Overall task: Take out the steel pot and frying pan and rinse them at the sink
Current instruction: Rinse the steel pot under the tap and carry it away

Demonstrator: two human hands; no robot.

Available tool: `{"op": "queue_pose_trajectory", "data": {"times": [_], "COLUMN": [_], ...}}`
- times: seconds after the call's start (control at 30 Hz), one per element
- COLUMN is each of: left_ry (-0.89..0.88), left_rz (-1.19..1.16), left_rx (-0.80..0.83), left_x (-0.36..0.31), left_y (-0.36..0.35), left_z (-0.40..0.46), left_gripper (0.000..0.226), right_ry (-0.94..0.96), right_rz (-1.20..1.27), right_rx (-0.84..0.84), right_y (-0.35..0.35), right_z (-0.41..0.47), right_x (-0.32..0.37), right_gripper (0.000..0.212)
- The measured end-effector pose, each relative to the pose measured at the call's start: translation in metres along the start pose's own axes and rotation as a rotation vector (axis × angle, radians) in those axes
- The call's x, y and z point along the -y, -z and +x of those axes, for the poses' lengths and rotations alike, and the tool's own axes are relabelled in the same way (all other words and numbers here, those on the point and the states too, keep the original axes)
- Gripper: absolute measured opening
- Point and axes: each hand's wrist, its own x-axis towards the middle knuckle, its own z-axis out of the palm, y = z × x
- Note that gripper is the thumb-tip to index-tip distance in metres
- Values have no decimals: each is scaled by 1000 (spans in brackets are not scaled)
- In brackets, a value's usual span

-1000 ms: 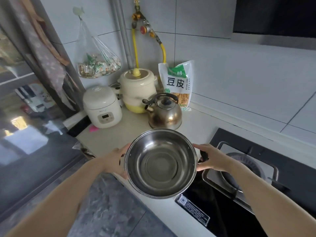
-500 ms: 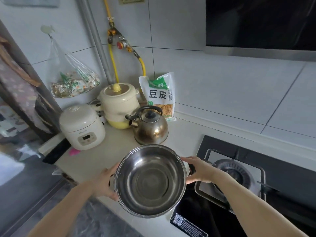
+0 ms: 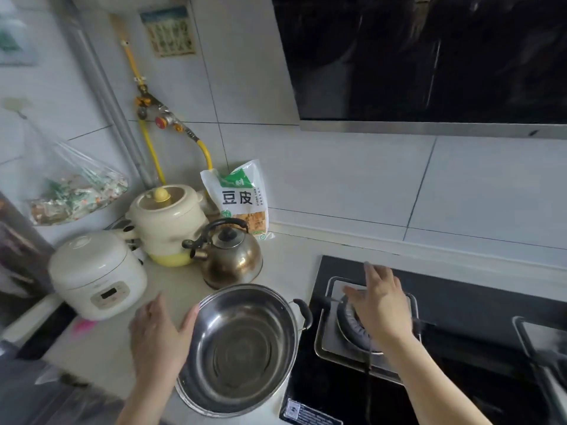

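2 bare forearms, left hand (image 3: 159, 335) and right hand (image 3: 382, 305) (no sleeves, rings).

Silver steel pot (image 3: 245, 348); bronze-tinted kettle (image 3: 231, 259) — black handle; cream-and-yellow crock (image 3: 167, 222); white rice cooker (image 3: 98, 274).

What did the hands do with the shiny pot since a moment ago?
Both hands let go of the steel pot, which now sits on the counter by the stove. The left hand is open beside it; the right hand has moved over the burner. The kettle, rice cooker and food bag stayed put.
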Motion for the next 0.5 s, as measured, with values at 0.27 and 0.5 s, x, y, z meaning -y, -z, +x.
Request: {"op": "queue_pose_trajectory", "data": {"times": [0.27,0.5], "left_ry": [-276,-575], "left_rz": [-101,-348], "left_rx": [46,156], "left_x": [-188,-346], "left_y": [44,50], "left_z": [-27,-127], "left_gripper": [91,93], "right_ry": [-324,-679], "right_rz": [-194,-282], "right_rx": [-424,-662], "right_y": [171,320], "right_z": [-54,-200], "right_x": [-88,-213], "right_gripper": [61,65]}}
